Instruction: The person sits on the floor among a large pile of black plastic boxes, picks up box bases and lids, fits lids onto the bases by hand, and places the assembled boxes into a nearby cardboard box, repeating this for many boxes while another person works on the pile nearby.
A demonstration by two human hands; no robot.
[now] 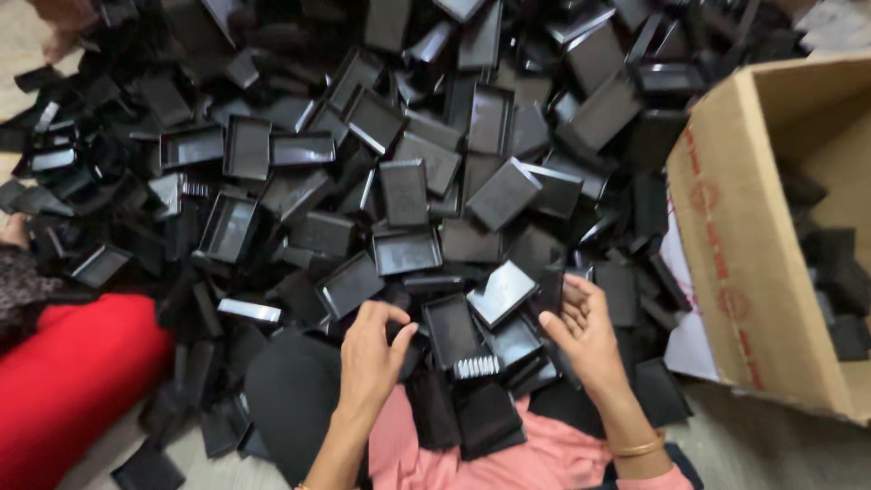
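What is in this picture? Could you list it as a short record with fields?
setting: a floor heaped with a large pile of shallow black rectangular plastic trays
left hand: resting on the pile's near edge, fingers curled over a black piece
right hand: open, palm turned inward, touching trays; a gold bangle on the wrist
right side: an open brown cardboard box with black pieces inside
left side: red cloth
lap: pink garment

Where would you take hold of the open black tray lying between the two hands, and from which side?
Probably by the two long raised walls of the tray, pinched from above. It lies open side up on top of the pile, so its rim is exposed; the left hand is nearest.
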